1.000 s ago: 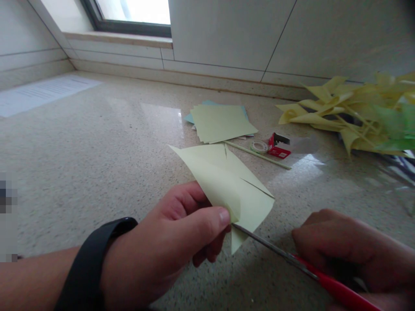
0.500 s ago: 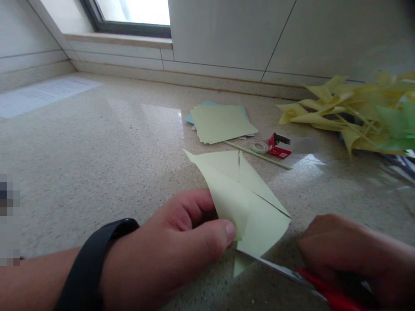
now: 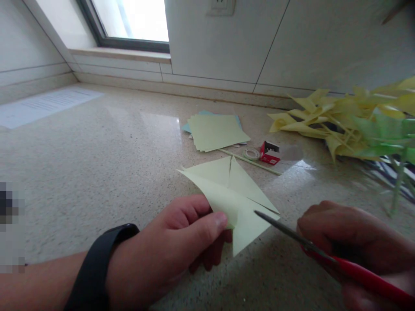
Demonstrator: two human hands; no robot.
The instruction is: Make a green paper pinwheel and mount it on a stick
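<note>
- Opening at the far left on the printed sheet [image 3: 48,106]: lies flat on the pale speckled surface [image 3: 129,168], back toward the wall [image 3: 220,52].
- Along to the black band [image 3: 97,259]: wraps around the wrist, just behind the left hand [image 3: 191,237].
- And to that left hand: has a narrow grip, pinches the pale yellow paper [image 3: 223,192] near its lower-left edge, thumb on top.
- Further back, to the stack of sheets [image 3: 218,131]: shows pale yellow on top, with blue peeking out beneath.
- Centre stage, to the held paper: sits tilted in the left hand, curls over on its left side, shows one slit from the far corner and another from the right corner.
- Just beyond, to the thin stick [image 3: 253,163], tape roll [image 3: 251,154] and red box [image 3: 270,153]: lie close together.
- Across to the scissors [image 3: 311,247]: point over the paper, tip near the right-hand slit; cannot tell whether touching.
- Into the right hand [image 3: 356,242]: grips the red handles, fingers curled around.
- Far right, to the yellow folded papers [image 3: 311,116]: pile up beside a green piece [image 3: 379,129].
</note>
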